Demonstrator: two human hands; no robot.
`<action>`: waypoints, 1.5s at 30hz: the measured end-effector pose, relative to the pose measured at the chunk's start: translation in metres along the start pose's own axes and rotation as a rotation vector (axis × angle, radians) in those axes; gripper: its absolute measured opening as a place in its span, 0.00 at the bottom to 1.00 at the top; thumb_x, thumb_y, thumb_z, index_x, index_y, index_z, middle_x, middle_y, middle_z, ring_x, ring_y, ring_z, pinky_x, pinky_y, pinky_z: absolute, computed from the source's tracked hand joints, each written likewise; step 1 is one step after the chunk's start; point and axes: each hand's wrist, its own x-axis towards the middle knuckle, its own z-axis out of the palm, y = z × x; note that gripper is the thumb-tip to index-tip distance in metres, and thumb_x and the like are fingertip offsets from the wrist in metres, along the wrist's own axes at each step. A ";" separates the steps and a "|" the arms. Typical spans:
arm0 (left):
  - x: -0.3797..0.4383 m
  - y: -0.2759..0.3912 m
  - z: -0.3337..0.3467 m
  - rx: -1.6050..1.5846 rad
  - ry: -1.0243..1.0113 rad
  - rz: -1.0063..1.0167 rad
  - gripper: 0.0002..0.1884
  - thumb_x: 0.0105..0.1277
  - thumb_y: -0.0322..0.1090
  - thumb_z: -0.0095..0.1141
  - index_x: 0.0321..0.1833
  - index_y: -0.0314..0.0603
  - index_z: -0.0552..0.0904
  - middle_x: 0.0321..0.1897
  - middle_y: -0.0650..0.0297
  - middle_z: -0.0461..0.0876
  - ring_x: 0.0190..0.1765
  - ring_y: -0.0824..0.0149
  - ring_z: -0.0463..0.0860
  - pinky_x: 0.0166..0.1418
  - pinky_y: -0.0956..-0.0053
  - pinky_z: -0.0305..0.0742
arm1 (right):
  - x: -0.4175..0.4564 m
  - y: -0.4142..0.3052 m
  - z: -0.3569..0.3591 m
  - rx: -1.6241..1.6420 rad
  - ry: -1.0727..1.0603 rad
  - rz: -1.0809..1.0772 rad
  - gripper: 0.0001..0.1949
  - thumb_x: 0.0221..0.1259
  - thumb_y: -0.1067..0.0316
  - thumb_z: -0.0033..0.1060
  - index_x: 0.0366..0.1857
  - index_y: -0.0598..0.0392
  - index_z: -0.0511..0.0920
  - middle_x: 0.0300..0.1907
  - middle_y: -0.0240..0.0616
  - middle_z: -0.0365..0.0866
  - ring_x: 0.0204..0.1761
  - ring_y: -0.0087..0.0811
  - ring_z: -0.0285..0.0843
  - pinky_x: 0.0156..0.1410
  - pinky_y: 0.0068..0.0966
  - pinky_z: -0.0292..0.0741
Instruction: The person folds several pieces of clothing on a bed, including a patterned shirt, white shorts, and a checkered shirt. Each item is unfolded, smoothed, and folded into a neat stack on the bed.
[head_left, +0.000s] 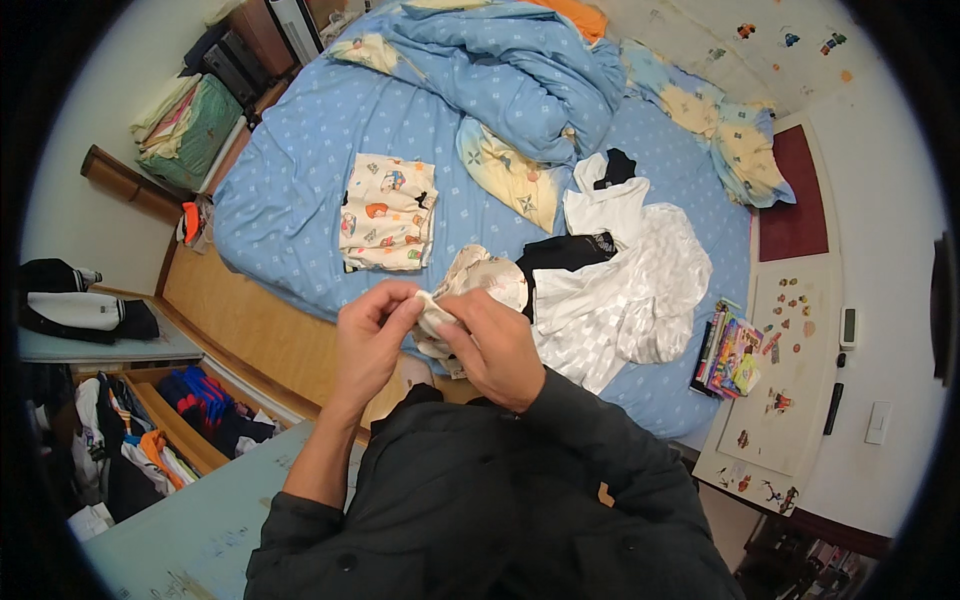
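Between my left hand (379, 341) and my right hand (491, 345), a cream printed cloth garment (480, 277) is pinched by its edge; the rest of it hangs partly behind my right hand. Its exact kind cannot be told. Beyond my hands, a folded cream garment with cartoon prints (388, 214) lies flat on the blue bed sheet (292, 172). To the right of the held cloth are a black garment (566, 253), a white garment (607, 206) and a shiny white checked garment (637, 300), loosely heaped together.
A rumpled blue quilt (510, 75) lies at the bed's far side. Books (726, 352) are stacked at its right edge. At lower left, an open drawer (180, 420) holds clothes beside a pale blue surface (202, 525). Wooden floor (247, 315) shows left of the bed.
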 end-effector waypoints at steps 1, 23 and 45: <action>-0.003 0.000 -0.009 0.005 -0.005 0.018 0.05 0.74 0.27 0.60 0.46 0.31 0.85 0.33 0.72 0.83 0.36 0.82 0.77 0.41 0.84 0.72 | -0.005 0.005 -0.001 0.041 -0.003 0.049 0.09 0.68 0.71 0.63 0.48 0.60 0.80 0.38 0.48 0.80 0.39 0.50 0.82 0.43 0.38 0.77; -0.040 0.030 -0.175 0.039 -0.359 0.117 0.11 0.71 0.34 0.63 0.34 0.30 0.85 0.34 0.49 0.90 0.39 0.56 0.91 0.45 0.67 0.85 | 0.086 0.095 0.108 0.226 -0.895 0.190 0.27 0.62 0.70 0.70 0.68 0.49 0.77 0.63 0.44 0.74 0.67 0.43 0.72 0.74 0.35 0.68; -0.136 0.019 -0.239 0.141 0.488 0.091 0.07 0.75 0.31 0.59 0.44 0.32 0.83 0.38 0.64 0.86 0.42 0.75 0.81 0.50 0.81 0.74 | 0.076 0.095 0.150 0.049 -0.994 0.114 0.11 0.59 0.68 0.65 0.45 0.56 0.82 0.37 0.54 0.86 0.39 0.57 0.84 0.45 0.42 0.78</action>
